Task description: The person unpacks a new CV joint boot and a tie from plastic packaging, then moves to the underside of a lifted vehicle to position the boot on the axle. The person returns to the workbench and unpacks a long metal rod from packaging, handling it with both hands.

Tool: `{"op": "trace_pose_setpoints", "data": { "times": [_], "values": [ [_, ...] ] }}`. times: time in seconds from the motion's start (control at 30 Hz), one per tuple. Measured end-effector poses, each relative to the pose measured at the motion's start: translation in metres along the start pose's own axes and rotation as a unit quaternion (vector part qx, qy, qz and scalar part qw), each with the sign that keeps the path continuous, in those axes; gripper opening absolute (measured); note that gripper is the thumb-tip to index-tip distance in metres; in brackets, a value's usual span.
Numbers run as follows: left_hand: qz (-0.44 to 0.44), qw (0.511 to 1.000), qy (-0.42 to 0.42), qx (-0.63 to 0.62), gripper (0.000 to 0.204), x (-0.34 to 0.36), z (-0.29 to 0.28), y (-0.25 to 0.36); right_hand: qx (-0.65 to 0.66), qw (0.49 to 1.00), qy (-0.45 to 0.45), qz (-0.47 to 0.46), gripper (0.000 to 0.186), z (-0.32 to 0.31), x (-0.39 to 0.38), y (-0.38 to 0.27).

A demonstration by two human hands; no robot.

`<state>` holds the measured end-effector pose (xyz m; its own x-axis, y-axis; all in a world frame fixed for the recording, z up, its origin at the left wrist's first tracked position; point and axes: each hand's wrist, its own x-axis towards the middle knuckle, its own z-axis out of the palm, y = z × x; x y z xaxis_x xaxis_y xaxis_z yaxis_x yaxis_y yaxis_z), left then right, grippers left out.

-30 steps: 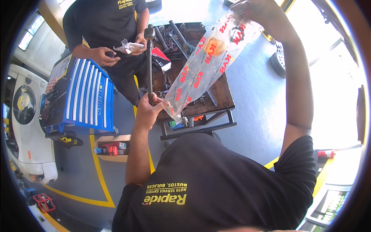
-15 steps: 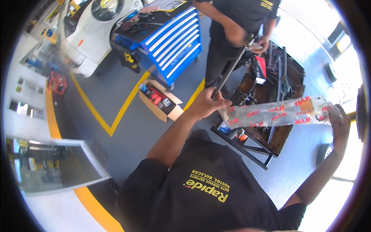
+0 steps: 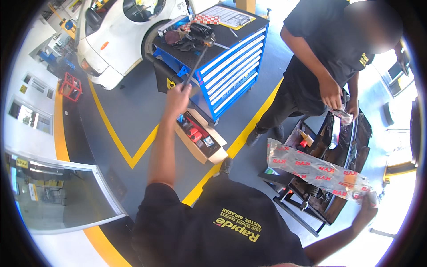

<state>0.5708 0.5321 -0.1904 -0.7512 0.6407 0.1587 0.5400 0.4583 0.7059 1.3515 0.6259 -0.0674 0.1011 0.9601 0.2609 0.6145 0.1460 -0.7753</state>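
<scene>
My left hand (image 3: 179, 99) is closed around the lower end of a long, thin metal rod (image 3: 195, 66), which tilts up in front of the blue tool cabinet (image 3: 233, 73). The rod's far end lies in line with dark parts on the cabinet top, so its tip is hard to pick out. Out to the right, my right hand (image 3: 368, 209) grips one end of a long, clear plastic sleeve (image 3: 307, 167) with red print. The sleeve stretches toward the left over the parts cart (image 3: 331, 209), and its other end is loose.
Across the cart a co-worker's hands (image 3: 331, 92) hold a small clear wrapper (image 3: 343, 116). An open cardboard box (image 3: 200, 138) of red and dark items sits on the floor by the cabinet. Boots and dark, greasy parts (image 3: 189, 38) lie on the cabinet. A white car (image 3: 111, 44) stands behind.
My left hand has swung left and up with the rod, away from the sleeve. My right hand has lowered, and the sleeve's left end hangs free. The co-worker appears farther right.
</scene>
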Motion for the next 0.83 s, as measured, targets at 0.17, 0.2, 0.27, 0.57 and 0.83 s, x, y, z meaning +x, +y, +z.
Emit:
{"op": "trace_pose_setpoints", "data": {
  "times": [0.17,0.2,0.27,0.57,0.83],
  "values": [
    [0.089,0.981,-0.036,0.171,0.047,0.138,-0.029,-0.026,0.051,0.998,-0.047,0.006,0.031,0.075,-0.014,-0.041],
    [0.093,0.973,-0.061,0.204,0.046,0.165,-0.028,-0.027,0.047,0.997,-0.058,0.006,0.031,0.082,-0.016,-0.051],
    [0.111,0.951,-0.096,0.271,0.046,0.21,-0.017,-0.029,0.043,0.997,-0.056,0.002,0.031,0.093,-0.02,-0.072],
    [0.136,0.925,-0.023,0.354,0.038,0.282,0.039,-0.069,-0.023,0.997,-0.063,-0.032,0.026,0.114,-0.028,-0.124],
    [0.17,0.916,0.044,0.359,0.043,0.273,0.042,-0.079,-0.028,0.999,0.011,0.04,0.027,0.138,-0.032,-0.149]
  ]
}}
